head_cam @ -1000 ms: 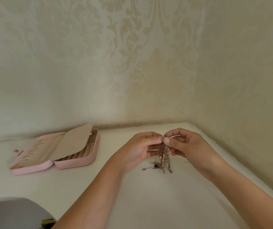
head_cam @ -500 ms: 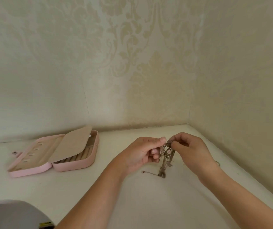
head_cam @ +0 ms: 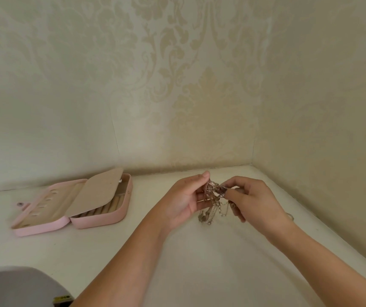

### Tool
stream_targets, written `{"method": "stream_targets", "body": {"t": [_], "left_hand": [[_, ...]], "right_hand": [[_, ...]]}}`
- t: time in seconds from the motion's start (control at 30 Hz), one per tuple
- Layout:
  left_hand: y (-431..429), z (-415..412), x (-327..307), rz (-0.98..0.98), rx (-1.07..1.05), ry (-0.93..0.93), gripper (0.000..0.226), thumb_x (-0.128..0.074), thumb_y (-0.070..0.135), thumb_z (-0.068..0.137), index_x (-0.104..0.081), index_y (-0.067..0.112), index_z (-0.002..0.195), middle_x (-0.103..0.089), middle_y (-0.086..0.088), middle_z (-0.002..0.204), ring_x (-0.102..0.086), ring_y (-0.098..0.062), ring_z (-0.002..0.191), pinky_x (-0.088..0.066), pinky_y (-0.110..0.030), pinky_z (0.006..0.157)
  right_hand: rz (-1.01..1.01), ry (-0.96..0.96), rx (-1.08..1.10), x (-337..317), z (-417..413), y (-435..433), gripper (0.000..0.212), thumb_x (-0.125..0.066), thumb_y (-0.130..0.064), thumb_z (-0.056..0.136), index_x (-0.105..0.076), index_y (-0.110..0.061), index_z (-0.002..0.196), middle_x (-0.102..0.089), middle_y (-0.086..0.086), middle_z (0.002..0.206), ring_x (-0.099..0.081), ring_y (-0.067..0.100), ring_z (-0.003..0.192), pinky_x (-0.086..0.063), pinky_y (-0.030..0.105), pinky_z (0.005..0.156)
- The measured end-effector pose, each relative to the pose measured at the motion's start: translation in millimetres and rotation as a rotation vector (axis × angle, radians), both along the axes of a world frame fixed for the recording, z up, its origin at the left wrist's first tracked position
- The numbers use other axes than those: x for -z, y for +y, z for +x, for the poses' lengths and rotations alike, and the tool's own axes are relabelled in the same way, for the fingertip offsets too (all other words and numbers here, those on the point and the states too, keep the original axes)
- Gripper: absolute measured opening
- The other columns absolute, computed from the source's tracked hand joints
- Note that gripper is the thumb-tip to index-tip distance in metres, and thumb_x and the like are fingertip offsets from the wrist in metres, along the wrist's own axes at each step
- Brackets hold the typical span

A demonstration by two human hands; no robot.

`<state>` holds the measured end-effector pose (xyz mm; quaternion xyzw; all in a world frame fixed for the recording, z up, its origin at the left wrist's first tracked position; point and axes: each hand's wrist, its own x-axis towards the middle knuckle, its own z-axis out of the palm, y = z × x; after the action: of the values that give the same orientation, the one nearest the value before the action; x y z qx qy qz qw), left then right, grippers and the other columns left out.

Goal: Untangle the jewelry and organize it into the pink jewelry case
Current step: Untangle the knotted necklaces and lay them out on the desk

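A tangled clump of thin metal chains, the jewelry [head_cam: 214, 201], hangs between my two hands just above the white surface. My left hand [head_cam: 183, 201] pinches its top left between thumb and fingertips. My right hand [head_cam: 251, 199] pinches the top right of the clump, fingers curled. Loose chain ends dangle below, near the surface. The pink jewelry case [head_cam: 75, 202] lies open at the left, with a beige flap raised over its ring rolls and a beige lid lining.
Patterned cream walls [head_cam: 199, 96] close the back and the right side, forming a corner. A grey object [head_cam: 18, 286] sits at the bottom left edge. A small round piece [head_cam: 20, 204] lies by the case's left end. Another small item [head_cam: 290, 216] rests behind my right wrist.
The hands have drawn slightly apart, spreading the clump. The dangling chain ends have lifted off the surface.
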<state>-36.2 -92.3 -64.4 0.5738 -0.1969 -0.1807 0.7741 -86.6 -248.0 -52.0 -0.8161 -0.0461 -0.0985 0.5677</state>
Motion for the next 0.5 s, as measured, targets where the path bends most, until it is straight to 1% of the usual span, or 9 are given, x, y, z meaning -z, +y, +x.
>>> {"method": "stream_targets", "body": {"t": [0.07,0.13,0.17,0.2,0.23,0.27,0.33,0.43,0.5], "left_hand": [[-0.6,-1.7,-0.1,0.021,0.028,-0.008,0.025,-0.057,0.034,0.083,-0.061,0.012,0.074,-0.063,-0.005,0.071,-0.061,-0.017,0.068,-0.054,-0.027,0.065],[-0.1,-1.9,-0.8,0.032,0.036,-0.004,0.026,-0.056,0.035,0.085,-0.061,0.012,0.072,-0.061,-0.005,0.068,-0.061,-0.019,0.067,-0.054,-0.03,0.067],[0.1,-1.7,-1.3,0.033,0.031,0.009,0.026,-0.057,0.035,0.084,-0.058,0.012,0.072,-0.057,-0.003,0.064,-0.059,-0.019,0.065,-0.053,-0.031,0.066],[0.1,-1.3,-1.5,0.037,0.022,0.022,0.026,-0.058,0.036,0.083,-0.055,0.013,0.073,-0.052,-0.001,0.06,-0.055,-0.019,0.064,-0.05,-0.031,0.066],[-0.1,-0.9,-1.3,0.045,0.011,0.031,0.026,-0.058,0.037,0.082,-0.052,0.013,0.074,-0.046,0.001,0.058,-0.052,-0.019,0.064,-0.048,-0.03,0.064],[-0.5,-0.6,-0.8,0.058,0.002,0.033,0.025,-0.058,0.037,0.081,-0.051,0.014,0.075,-0.043,0.002,0.057,-0.05,-0.018,0.063,-0.047,-0.029,0.062],[-0.9,-0.5,0.3,0.088,-0.01,0.024,0.025,-0.058,0.038,0.081,-0.05,0.015,0.075,-0.041,0.003,0.057,-0.048,-0.016,0.06,-0.047,-0.027,0.059],[-0.6,-2.3,-0.3,0.119,-0.015,0.01,0.026,-0.06,0.04,0.079,-0.047,0.018,0.073,-0.041,0.006,0.054,-0.04,-0.011,0.054,-0.042,-0.021,0.053],[-0.2,-3.6,-1.5,0.151,-0.033,0.005,0.026,-0.061,0.04,0.078,-0.048,0.018,0.073,-0.044,0.008,0.052,-0.038,-0.006,0.046,-0.04,-0.017,0.048]], "right_hand": [[-0.005,0.051,0.001,0.6,-1.8,1.4,0.016,-0.053,-0.007,0.089,-0.066,-0.011,0.08,-0.057,0.002,0.046,-0.045,0.011,0.036,-0.037,0.02,0.043],[-0.014,0.043,-0.022,1.9,-2.3,3.0,0.014,-0.058,-0.009,0.089,-0.067,-0.013,0.079,-0.065,0.004,0.055,-0.056,0.013,0.044,-0.046,0.03,0.055],[-0.034,0.02,-0.03,3.4,-2.2,3.1,0.013,-0.062,-0.011,0.089,-0.069,-0.015,0.078,-0.068,0.004,0.061,-0.061,0.013,0.05,-0.049,0.031,0.062],[-0.063,-0.003,-0.032,5.2,-1.9,3.2,0.012,-0.065,-0.013,0.087,-0.07,-0.017,0.076,-0.07,0.001,0.064,-0.063,0.009,0.055,-0.049,0.025,0.066],[-0.089,-0.019,-0.032,6.6,-2.1,3.7,0.012,-0.067,-0.013,0.086,-0.071,-0.018,0.076,-0.07,-0.002,0.066,-0.062,0.004,0.057,-0.047,0.017,0.063],[-0.1,-0.025,-0.03,7.9,-2.0,4.4,0.012,-0.068,-0.012,0.085,-0.071,-0.019,0.076,-0.069,-0.005,0.066,-0.06,0.0,0.057,-0.043,0.011,0.06],[-0.093,-0.03,-0.031,9.9,-1.6,6.1,0.013,-0.069,-0.01,0.084,-0.072,-0.021,0.078,-0.071,-0.007,0.07,-0.06,-0.002,0.061,-0.041,0.009,0.061],[-0.095,-0.053,-0.012,12.4,-2.3,5.8,0.018,-0.068,-0.012,0.086,-0.074,-0.029,0.081,-0.074,-0.009,0.077,-0.065,-0.004,0.071,-0.045,0.009,0.068],[-0.09,-0.085,0.02,13.1,-2.7,4.0,0.016,-0.069,-0.014,0.086,-0.076,-0.028,0.087,-0.074,-0.013,0.081,-0.066,-0.006,0.077,-0.045,0.006,0.071]]}}
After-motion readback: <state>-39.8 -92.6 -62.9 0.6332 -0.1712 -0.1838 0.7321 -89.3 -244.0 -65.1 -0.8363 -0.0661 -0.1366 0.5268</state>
